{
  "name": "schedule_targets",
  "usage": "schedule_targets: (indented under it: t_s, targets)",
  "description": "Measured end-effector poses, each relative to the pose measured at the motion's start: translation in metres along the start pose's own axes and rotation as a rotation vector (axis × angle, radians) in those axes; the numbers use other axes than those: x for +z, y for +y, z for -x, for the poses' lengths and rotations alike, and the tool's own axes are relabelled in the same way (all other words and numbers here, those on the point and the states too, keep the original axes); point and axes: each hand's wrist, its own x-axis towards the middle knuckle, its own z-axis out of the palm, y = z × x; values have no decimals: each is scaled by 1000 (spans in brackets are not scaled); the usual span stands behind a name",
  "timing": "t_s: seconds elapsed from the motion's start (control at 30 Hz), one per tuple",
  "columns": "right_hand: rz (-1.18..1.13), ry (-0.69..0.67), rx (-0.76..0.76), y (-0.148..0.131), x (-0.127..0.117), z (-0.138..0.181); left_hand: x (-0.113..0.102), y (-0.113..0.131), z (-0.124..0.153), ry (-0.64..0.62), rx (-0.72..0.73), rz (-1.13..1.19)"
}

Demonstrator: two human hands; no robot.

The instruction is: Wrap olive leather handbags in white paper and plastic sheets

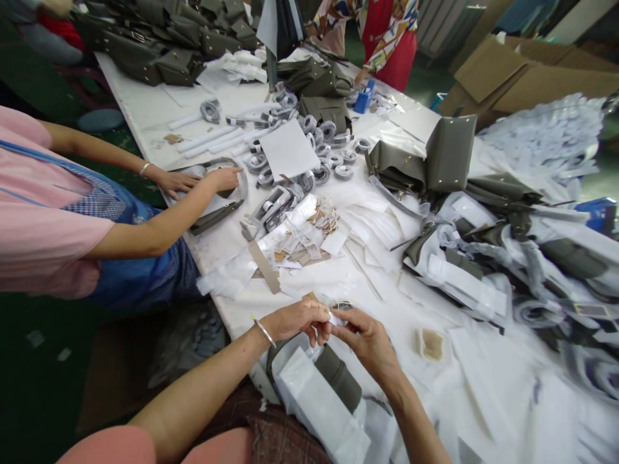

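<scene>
My left hand [298,320] and my right hand [368,340] meet near the table's front edge, both pinched on a small white piece [334,317], perhaps paper or tape, with a bit of metal hardware showing behind it. Just below my hands an olive-green bag part [340,379] wrapped in white paper [319,406] rests against my lap. A bracelet circles my left wrist.
A long white table [145,106] is strewn with paper wrap, tape rolls [323,149], tags [309,238] and olive handbags [425,161]. A person in pink at left presses both hands on a bag piece [213,193]. Another person stands at the far end. Cardboard boxes [522,74] lie at back right.
</scene>
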Motion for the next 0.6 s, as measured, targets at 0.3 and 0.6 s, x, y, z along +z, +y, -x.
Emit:
schedule_targets:
  t_s: [0.3, 0.6]
  targets:
    - [-262, 19, 80, 7, 4, -3, 0, 2, 2, -26, 89, 80]
    - [-105, 7, 74, 7, 3, 4, -1, -6, -3, 38, 42, -45]
